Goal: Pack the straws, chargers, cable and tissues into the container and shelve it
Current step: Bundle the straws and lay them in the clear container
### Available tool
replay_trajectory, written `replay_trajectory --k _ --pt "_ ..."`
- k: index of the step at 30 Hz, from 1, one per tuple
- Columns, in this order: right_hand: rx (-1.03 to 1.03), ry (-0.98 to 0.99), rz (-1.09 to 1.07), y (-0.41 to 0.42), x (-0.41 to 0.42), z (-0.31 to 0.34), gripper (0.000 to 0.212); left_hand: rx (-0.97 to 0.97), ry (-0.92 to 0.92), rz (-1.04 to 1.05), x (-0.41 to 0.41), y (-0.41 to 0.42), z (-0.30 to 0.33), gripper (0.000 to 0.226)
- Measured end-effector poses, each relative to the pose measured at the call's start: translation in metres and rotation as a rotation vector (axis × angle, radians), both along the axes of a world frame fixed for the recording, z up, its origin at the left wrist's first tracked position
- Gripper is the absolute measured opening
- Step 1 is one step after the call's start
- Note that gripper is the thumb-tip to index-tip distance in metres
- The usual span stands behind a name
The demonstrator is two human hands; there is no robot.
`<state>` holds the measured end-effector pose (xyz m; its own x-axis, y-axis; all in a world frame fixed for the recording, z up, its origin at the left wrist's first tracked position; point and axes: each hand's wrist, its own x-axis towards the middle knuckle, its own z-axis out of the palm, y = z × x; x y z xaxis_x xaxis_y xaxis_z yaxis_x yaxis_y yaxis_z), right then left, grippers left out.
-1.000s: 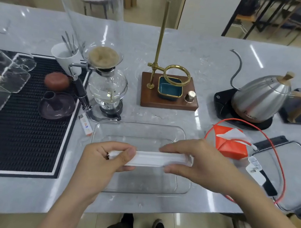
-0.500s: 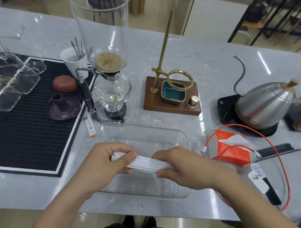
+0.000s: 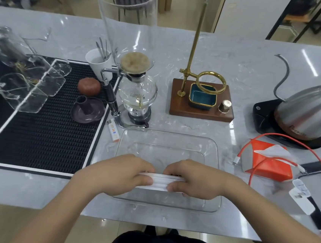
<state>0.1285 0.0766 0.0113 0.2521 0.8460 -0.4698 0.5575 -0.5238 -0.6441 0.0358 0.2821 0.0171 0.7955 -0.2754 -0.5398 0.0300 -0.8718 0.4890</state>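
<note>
A bundle of white straws (image 3: 160, 181) lies level between both hands, just above the near half of the clear plastic container (image 3: 170, 142). My left hand (image 3: 118, 173) grips its left end and my right hand (image 3: 195, 180) grips its right end, knuckles close together. To the right, an orange tissue pack (image 3: 270, 162) rests on the counter with a red cable (image 3: 258, 165) looped over it. Two white chargers (image 3: 300, 192) lie near the right edge.
A glass siphon coffee maker (image 3: 137, 91) and a lighter (image 3: 113, 131) stand just behind the container's left corner. A wooden dripper stand (image 3: 201, 102) sits behind it, a steel kettle (image 3: 311, 113) at far right, a black mat (image 3: 43, 113) with glassware at left.
Both hands have slid inward along the straws until they nearly meet, and the bundle has come down lower over the container's near half.
</note>
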Motion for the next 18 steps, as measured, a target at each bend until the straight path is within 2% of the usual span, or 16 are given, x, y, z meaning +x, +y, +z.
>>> replay_trajectory --k 6,9,13,18 --pt "-0.05 0.037 -0.014 0.008 -0.006 -0.013 0.007 0.084 0.083 -0.049 0.007 -0.007 -0.005 0.01" --pt "-0.077 0.03 -0.008 0.011 -0.009 -0.018 0.012 0.12 0.101 -0.096 0.009 -0.009 -0.01 0.005" --pt "-0.103 -0.004 0.014 0.013 -0.012 -0.025 0.027 0.142 0.155 -0.105 0.009 -0.011 -0.016 0.014" --pt "-0.121 -0.032 0.043 0.017 -0.016 -0.029 0.027 0.155 0.167 -0.119 0.01 -0.012 -0.021 0.017"
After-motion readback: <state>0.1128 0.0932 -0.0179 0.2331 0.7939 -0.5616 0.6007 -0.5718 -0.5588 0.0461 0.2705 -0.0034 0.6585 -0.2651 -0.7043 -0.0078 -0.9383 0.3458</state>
